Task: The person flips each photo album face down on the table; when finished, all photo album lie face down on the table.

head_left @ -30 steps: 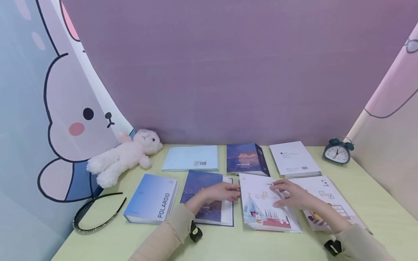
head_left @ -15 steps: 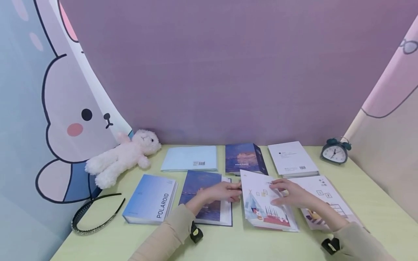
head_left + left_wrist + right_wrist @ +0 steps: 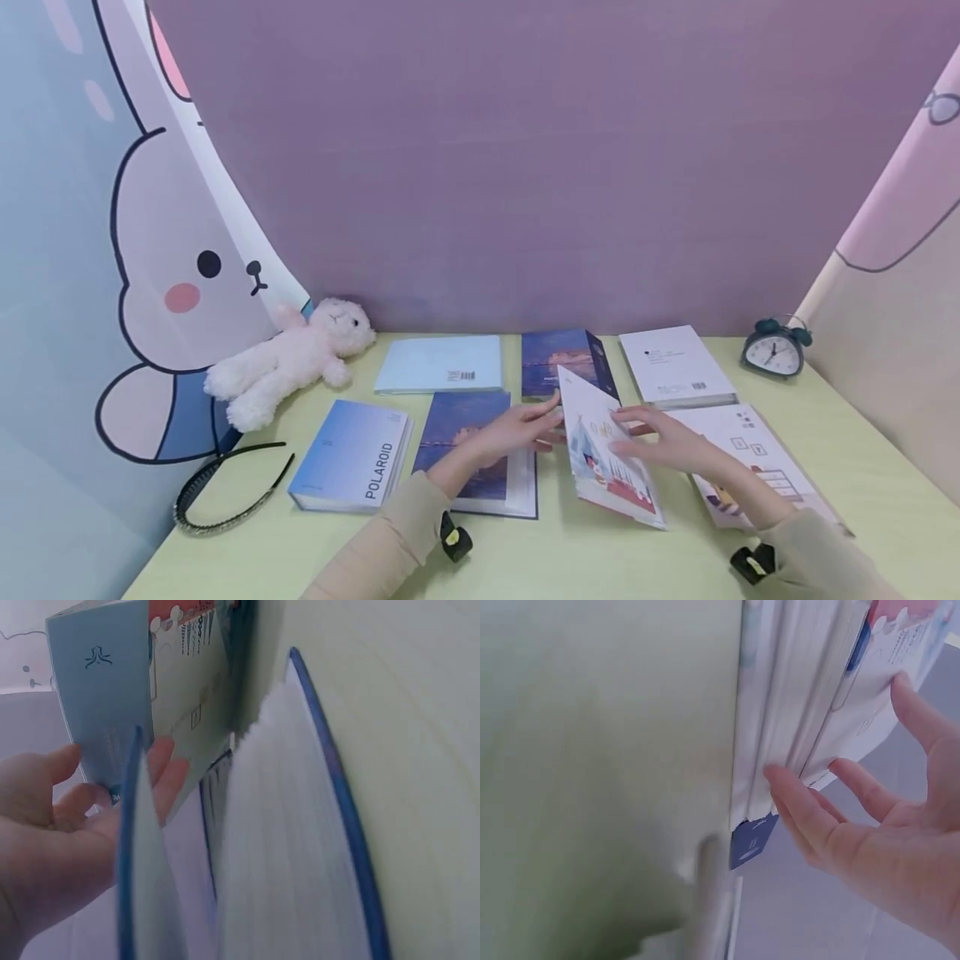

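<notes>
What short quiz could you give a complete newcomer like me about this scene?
1. Multiple choice: Which thing is tilted up between the person's left grip and right grip?
A) the pale blue book
B) the white book with the tent picture
C) the plush toy

2. True or false: In the head view, the headband lies to the left of the POLAROID book.

3. Fill in: At the back right of the table stands an ______.

Key: 1. B. 2. True. 3. Alarm clock.
</notes>
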Demonstrator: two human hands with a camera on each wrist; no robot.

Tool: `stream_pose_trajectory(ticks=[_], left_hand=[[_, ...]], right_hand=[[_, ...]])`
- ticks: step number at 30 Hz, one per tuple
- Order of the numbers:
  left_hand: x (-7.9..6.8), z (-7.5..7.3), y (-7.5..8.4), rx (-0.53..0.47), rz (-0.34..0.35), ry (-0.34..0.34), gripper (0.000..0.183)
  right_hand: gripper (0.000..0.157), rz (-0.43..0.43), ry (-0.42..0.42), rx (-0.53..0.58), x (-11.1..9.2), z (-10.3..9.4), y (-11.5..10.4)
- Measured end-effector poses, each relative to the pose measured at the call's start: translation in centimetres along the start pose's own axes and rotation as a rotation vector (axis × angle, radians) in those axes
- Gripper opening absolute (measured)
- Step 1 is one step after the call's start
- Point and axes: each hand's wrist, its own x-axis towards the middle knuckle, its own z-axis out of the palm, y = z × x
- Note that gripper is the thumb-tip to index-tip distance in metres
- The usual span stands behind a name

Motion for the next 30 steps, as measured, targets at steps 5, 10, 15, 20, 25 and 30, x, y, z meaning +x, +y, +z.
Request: stream_pose_trajectory(ticks=[5,10,15,20,25,30], left_hand=[[-0.2,0.5,0.7,-0.050,0.007,0.063,0.059],[-0.2,0.9,1.1,-0.088,0.007,0.112,0.059],[-0.1,1.2,1.4,-0.127,0.038,0.111,0.063],[-0.1,1.1,1.9,-0.157,0.066,0.130,0.063],[-0.1,1.0,2.0,-0.153,0.090,0.170,0.056],[-0.1,1.2,1.9,-0.158,0.132,0.203,0.051]], right_hand=[[0.055,-0.046,0.015,-0.006,0.3,0.2,-1.0],[0.043,-0.157,0.103,-0.001,0.5,0.7,-2.2],[0.040,-0.172,0.161,0.014,0.4,0.9,-4.2],[0.049,-0.138,0.119,0.041,0.4,0.8,-5.3],[0.050,-0.131,0.107,0.103,0.3,0.7,-5.9],[0.053,-0.120,0.080,0.182,0.2,0.5,-6.2]])
